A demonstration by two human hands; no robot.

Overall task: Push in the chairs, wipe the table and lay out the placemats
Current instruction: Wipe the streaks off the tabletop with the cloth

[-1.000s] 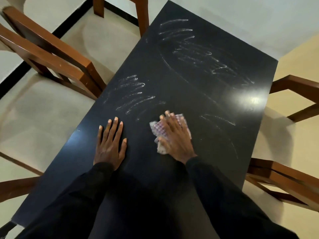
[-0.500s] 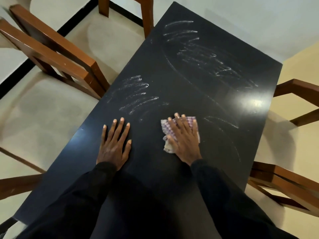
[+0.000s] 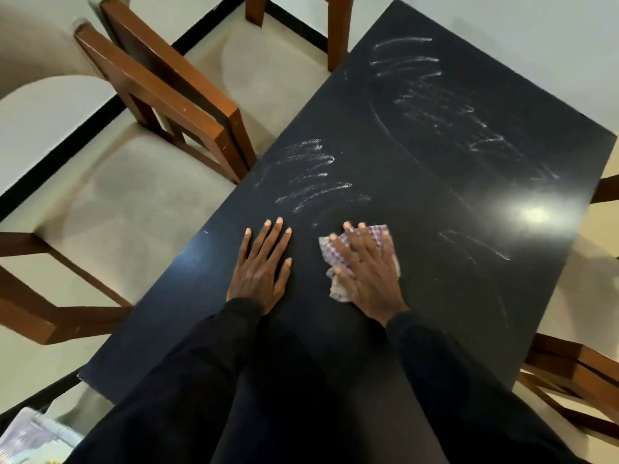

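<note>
1. While wiping is mid-way, checked cloth [image 3: 380,236] lies near table [image 3: 452,296] middle, under right hand [image 3: 365,272], fingers spread flat pressing it.
2. Left hand [image 3: 261,272] flat beside it, fingers slightly apart, empty.
3. Streaks [image 3: 311,175] left to wipe; chair [image 3: 167,92] not pushed in; placemats unlaid, possibly the blurry stack [image 3: 30,437] bottom-left.

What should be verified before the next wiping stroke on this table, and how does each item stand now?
1. Cloth under right hand: ok, straight fingers press it to the table.
2. Left hand apart from cloth: ok, flat on the table.
3. Streaks ahead wiped off: not ok, white marks show.
4. Chair on the left pushed in: not ok, its seat lies outside the table.
5. Placemats ready: cannot tell, none plainly seen.
</note>
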